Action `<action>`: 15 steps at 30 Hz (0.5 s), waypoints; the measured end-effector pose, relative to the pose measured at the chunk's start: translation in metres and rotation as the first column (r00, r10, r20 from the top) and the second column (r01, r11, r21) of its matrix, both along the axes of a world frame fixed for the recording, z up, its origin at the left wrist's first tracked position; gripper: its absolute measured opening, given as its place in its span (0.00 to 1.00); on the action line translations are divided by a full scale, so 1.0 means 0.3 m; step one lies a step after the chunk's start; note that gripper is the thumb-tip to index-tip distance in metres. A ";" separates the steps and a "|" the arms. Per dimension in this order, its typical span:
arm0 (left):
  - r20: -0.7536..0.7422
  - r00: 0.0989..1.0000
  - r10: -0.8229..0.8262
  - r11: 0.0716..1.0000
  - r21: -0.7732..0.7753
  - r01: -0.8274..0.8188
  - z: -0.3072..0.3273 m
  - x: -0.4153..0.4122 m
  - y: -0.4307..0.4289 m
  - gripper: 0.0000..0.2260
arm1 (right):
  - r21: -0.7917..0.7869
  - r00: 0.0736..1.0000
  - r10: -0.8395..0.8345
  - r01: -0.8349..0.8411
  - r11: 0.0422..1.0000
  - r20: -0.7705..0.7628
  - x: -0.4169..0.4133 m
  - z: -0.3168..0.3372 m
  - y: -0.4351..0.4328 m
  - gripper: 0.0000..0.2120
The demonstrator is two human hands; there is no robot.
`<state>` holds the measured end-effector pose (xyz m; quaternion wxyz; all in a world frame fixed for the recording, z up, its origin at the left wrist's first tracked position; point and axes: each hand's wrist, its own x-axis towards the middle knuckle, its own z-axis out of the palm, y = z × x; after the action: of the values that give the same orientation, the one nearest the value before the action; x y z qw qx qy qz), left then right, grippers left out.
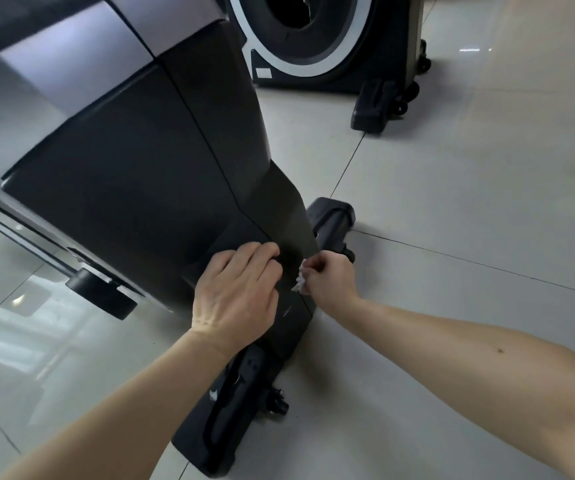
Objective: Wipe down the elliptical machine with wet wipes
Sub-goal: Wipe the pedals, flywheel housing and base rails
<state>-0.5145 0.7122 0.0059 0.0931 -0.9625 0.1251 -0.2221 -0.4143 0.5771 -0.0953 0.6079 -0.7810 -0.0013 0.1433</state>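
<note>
Two hands low on the elliptical machine (182, 109): left hand (241, 292) laid, fingers bent, on its dark shroud (123, 188); right hand (329, 278) pinching a bunched wet wipe (299, 281) at the shroud's floor-side edge, where so small a wad may slip free or leave the edge half-wiped.

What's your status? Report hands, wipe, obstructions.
Left hand rests on housing. Right hand holds wipe at housing's lower edge. Nothing blocking.
</note>
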 end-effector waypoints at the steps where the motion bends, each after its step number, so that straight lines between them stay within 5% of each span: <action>1: -0.001 1.000 -0.006 1.000 0.001 0.006 0.002 0.002 0.001 0.06 | 0.010 0.999 -0.024 0.024 1.000 0.040 0.023 0.020 0.004 0.08; 5: 0.024 1.000 -0.014 1.000 0.027 0.013 0.002 0.008 0.007 0.06 | 0.188 0.956 -0.077 0.024 0.982 0.283 0.078 0.176 0.042 0.04; 8: 0.037 0.999 -0.033 0.999 0.016 0.032 -0.002 0.006 0.004 0.06 | 0.222 0.948 -0.118 0.052 0.974 0.295 0.067 0.152 0.064 0.03; 13: 0.044 0.999 -0.029 1.000 0.009 0.028 -0.004 0.003 0.000 0.06 | 0.124 0.985 -0.142 0.154 0.980 -0.101 0.004 -0.027 0.038 0.05; 15: 0.051 0.998 -0.025 1.000 0.011 0.025 -0.001 0.003 -0.001 0.07 | 0.020 0.981 -0.147 0.151 0.988 -0.123 0.009 -0.026 0.041 0.05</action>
<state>-0.5135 0.7120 0.0057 0.0983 -0.9544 0.1357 -0.2470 -0.4115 0.5895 -0.1031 0.6272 -0.7597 0.0921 0.1447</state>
